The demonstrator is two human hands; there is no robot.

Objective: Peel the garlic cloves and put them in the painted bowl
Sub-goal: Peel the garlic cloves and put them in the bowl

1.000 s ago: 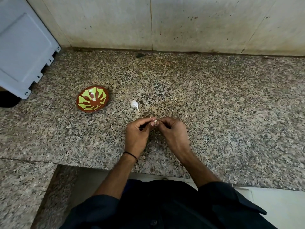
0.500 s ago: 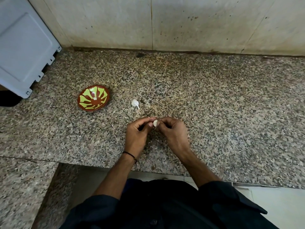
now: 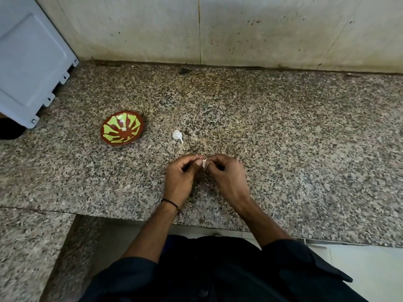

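- Two hands meet at frame centre in the head view, which is the only view. The left hand point(image 3: 182, 177) and right hand point(image 3: 226, 177) both have their fingers curled, and their fingertips pinch one small pale garlic clove point(image 3: 204, 163) between them, over the granite counter point(image 3: 283, 149).
- The clove is mostly hidden by thumbs and fingertips. How much skin is off cannot be told.
- A second white garlic piece point(image 3: 177, 135) lies on the counter just above the hands, slightly to the left, with a thin tail pointing lower right. Whether it is a whole clove or loose skin cannot be told.
- The painted bowl point(image 3: 133, 125), brown with green markings, sits upright left of centre, well apart from the hands. There is a small pale spot at its middle; clove or paint is unclear.
- Step in hand, as judged: peeling the held clove. The transfer to the bowl has not begun.
- Next move, as judged: work the skin free with the nails while the other hand holds the clove firm, drop the skin, then carry the bare clove up and left to the bowl. A small, slippery clove needs a light, steady pinch.
- Also noted: a black band point(image 3: 171, 203) on the left wrist, a grey panel point(image 3: 28, 62) at upper left, and a stained wall point(image 3: 261, 29) across the top.
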